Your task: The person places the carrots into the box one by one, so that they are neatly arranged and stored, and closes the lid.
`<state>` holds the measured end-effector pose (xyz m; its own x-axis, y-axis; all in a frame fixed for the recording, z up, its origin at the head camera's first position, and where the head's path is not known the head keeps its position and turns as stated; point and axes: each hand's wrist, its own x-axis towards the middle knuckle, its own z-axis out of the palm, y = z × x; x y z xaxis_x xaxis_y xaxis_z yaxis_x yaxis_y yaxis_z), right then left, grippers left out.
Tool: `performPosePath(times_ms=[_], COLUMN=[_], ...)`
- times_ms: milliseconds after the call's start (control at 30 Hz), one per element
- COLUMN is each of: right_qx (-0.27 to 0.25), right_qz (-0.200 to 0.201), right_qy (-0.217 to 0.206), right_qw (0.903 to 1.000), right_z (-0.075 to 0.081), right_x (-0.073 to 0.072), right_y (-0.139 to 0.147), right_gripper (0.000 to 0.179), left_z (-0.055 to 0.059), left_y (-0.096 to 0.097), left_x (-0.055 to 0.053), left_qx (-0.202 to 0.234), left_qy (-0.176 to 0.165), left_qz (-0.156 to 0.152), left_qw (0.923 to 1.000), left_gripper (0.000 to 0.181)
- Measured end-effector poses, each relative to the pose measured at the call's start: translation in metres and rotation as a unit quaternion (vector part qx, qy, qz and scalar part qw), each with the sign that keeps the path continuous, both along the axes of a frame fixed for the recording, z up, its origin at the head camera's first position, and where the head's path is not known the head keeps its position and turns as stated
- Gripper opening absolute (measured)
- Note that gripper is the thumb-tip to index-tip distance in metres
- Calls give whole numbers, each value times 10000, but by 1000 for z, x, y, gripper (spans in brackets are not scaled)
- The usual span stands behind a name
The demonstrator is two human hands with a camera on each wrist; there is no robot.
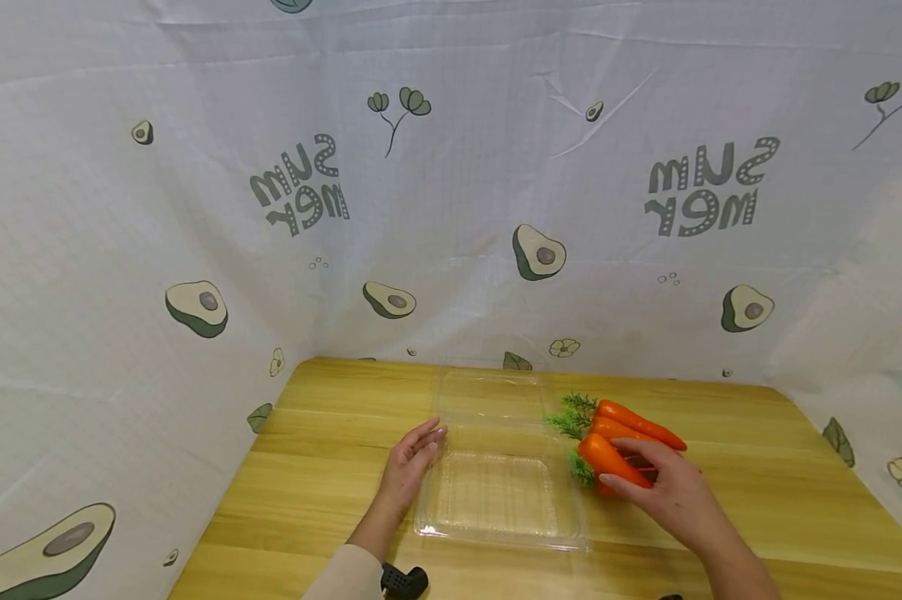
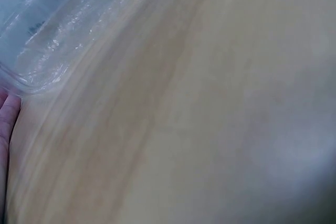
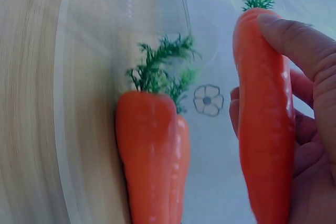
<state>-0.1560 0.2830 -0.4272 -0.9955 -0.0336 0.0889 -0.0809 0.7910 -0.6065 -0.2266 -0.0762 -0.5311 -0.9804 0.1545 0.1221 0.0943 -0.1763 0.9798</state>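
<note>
My right hand [image 1: 672,492] grips an orange carrot [image 1: 607,460] with a green leafy top, thumb on one side and fingers on the other. In the right wrist view that carrot [image 3: 265,114] is raised beside other carrots [image 3: 149,156] lying on the table. Those carrots [image 1: 638,423] sit just right of a clear plastic container [image 1: 496,533], which lies with its lid folded back. Beside the container's left edge is my left hand [image 1: 406,467], fingers relaxed and holding nothing. Its fingertips [image 2: 9,109] are at the container's corner in the left wrist view; whether they touch is hard to tell.
A wood-grain table [image 1: 308,467] carries everything. White cloth [image 1: 451,275] printed with avocados hangs behind it and along the sides. A small black object [image 1: 404,582] shows near the left wrist at the bottom.
</note>
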Motion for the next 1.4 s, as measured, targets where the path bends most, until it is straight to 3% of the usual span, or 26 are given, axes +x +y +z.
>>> performPosePath(times_ms=[367, 633, 1167, 1400], right_qx=[-44, -55, -872, -821], right_qz=[193, 430, 912, 1129], right_qy=[190, 448, -56, -21], right_qw=[9996, 9981, 9920, 9902], right_z=[-1, -5, -15, -20], right_x=[-6, -9, -11, -11], right_y=[-19, -35, -67, -76], right_gripper=[58, 46, 45, 43], left_z=[1, 2, -3, -2], left_y=[0, -1, -1, -1], left_x=[0, 0, -1, 0], left_qx=[9, 23, 33, 23], left_qy=[-42, -22, 12, 58], left_qz=[-45, -31, -54, -62], left_qw=[10000, 10000, 10000, 10000], left_gripper=[48, 47, 48, 48])
